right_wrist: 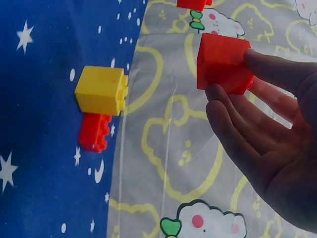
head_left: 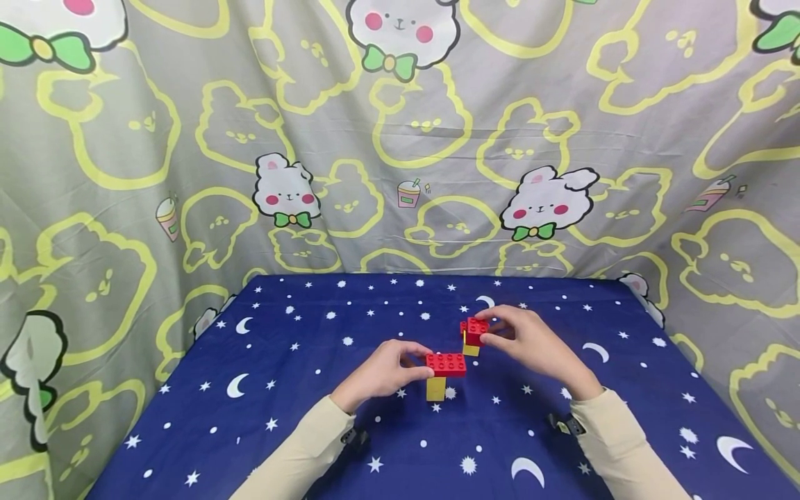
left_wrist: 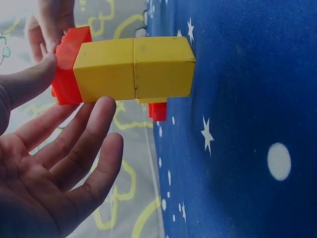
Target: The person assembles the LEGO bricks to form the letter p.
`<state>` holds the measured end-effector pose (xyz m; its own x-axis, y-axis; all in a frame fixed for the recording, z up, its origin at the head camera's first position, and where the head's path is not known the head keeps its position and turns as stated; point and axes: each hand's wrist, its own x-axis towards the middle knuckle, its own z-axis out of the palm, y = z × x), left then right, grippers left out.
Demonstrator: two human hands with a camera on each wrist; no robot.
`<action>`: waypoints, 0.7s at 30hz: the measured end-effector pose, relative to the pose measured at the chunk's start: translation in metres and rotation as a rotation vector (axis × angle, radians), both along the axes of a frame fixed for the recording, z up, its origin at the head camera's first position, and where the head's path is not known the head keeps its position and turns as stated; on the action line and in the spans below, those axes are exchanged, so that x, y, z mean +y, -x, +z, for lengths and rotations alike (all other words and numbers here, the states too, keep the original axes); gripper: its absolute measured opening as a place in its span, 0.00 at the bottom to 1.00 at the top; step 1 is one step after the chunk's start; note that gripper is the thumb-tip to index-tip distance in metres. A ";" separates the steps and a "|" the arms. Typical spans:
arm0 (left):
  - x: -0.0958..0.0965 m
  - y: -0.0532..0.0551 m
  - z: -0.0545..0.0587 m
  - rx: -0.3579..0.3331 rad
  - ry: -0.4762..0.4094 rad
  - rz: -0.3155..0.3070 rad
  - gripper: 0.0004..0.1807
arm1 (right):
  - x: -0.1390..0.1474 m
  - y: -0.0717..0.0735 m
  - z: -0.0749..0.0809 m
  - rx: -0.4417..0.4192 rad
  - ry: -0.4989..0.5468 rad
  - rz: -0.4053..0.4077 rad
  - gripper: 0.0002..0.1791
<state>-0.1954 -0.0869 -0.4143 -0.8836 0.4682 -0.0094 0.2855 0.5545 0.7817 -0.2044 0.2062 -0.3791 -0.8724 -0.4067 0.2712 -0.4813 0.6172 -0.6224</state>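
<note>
A long red toy building brick (head_left: 446,364) caps a column of two stacked yellow bricks (left_wrist: 136,68). My left hand (head_left: 384,373) holds this red brick by its left end, thumb on one side and fingers on the other. Farther back and to the right, my right hand (head_left: 523,342) pinches a smaller red brick (right_wrist: 224,63) between thumb and fingertips. That brick is held above a single yellow brick (right_wrist: 100,90), with a gap between them. The yellow brick sits on the cloth, its studs upward. Another red brick (right_wrist: 95,132) lies close beside it.
A dark blue cloth (head_left: 312,410) with white stars and moons covers the table. Behind and at the sides hangs a grey curtain (head_left: 350,243) with yellow outlines and rabbit faces. Dark straps (head_left: 567,424) circle both wrists.
</note>
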 end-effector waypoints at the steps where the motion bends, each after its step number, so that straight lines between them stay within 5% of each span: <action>1: 0.000 0.000 0.000 0.000 0.002 -0.001 0.19 | -0.001 -0.001 0.001 0.000 -0.001 -0.002 0.19; 21: 0.000 0.000 0.000 0.001 -0.004 -0.020 0.19 | -0.026 -0.017 0.005 0.072 0.000 0.094 0.23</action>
